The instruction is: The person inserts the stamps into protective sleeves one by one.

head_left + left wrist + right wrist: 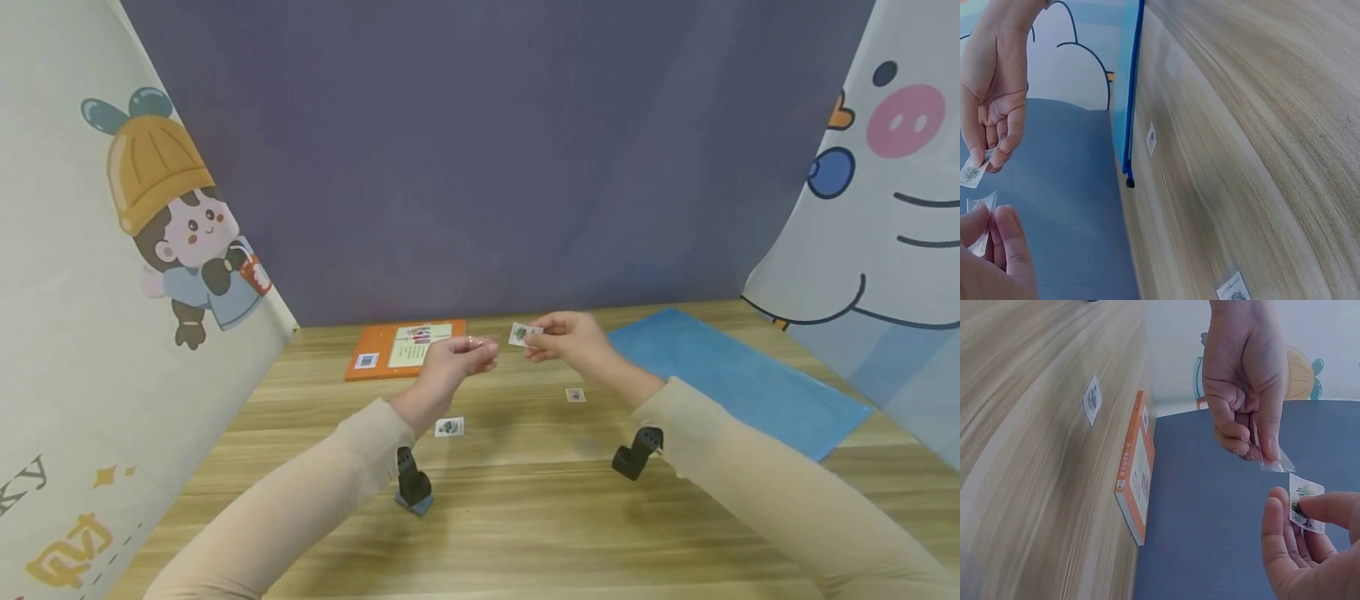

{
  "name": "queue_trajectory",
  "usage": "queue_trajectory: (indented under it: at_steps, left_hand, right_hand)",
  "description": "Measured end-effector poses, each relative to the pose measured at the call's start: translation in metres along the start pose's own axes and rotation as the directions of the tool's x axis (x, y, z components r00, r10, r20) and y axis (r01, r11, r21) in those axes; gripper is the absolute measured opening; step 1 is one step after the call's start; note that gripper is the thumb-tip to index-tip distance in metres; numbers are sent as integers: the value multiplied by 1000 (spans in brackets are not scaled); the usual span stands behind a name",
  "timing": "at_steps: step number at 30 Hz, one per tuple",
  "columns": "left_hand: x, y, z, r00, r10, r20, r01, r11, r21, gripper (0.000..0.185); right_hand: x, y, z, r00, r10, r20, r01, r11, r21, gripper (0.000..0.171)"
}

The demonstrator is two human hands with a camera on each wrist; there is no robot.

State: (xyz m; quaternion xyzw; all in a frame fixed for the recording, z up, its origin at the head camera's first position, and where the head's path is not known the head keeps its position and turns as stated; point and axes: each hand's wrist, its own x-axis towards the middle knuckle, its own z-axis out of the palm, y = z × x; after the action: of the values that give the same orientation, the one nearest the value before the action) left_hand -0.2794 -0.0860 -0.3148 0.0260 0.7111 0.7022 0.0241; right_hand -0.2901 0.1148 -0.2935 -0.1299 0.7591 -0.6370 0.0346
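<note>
My right hand (573,340) pinches a small white stamp (1302,490) with a green tree printed on it and perforated edges. Opposite it, my left hand (448,365) pinches a small clear plastic sleeve (1277,465) between thumb and fingers. Both are held up above the table, the stamp close to the sleeve but apart from it. On the tabletop below, near the left wrist, lies a stamp-like piece with a dark picture (450,427). A smaller stamp-like piece (575,395) lies below the right hand.
An orange book (369,343) lies at the back left of the wooden table (517,517). A flat blue pouch (735,379), with a zip edge in the left wrist view, lies at the right. A dark panel (480,158) closes off the back, with printed walls at both sides.
</note>
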Motion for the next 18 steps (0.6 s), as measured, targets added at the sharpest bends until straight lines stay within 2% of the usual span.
queue_trajectory:
  at_steps: [9, 18]
  left_hand:
    - [-1, 1, 1, 999, -33, -9, 33, 999, -20, 22]
    - [-3, 2, 3, 1000, -17, -4, 17, 999, -37, 19]
  right_hand:
    - [2, -1, 5, 1000, -23, -9, 23, 998, 50, 28]
    - [0, -3, 8, 1000, 3, -12, -2, 999, 47, 26]
